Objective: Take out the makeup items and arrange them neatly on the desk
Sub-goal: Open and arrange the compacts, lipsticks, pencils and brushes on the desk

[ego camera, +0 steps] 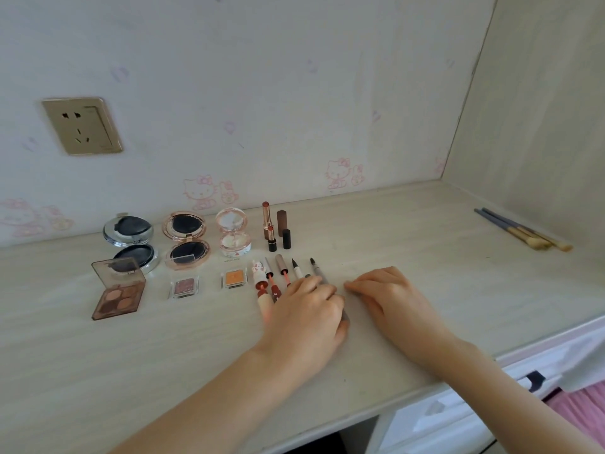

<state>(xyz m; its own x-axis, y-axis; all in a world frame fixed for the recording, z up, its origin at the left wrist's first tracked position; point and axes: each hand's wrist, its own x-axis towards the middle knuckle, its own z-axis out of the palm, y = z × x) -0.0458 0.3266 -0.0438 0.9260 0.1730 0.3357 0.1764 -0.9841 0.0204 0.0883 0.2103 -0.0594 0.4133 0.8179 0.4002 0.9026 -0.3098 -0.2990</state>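
On the pale desk, makeup items are being lined up; the grey pen is being pinched by the left hand, while the right hand is being rested flat, empty.

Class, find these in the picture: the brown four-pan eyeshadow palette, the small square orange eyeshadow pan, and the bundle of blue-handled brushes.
Brown four-pan eyeshadow palette (118,298), head view, on the pans.
Small square orange eyeshadow pan (234,277), head view, on the orange powder.
Bundle of blue-handled brushes (504,221), head view, on the handles.
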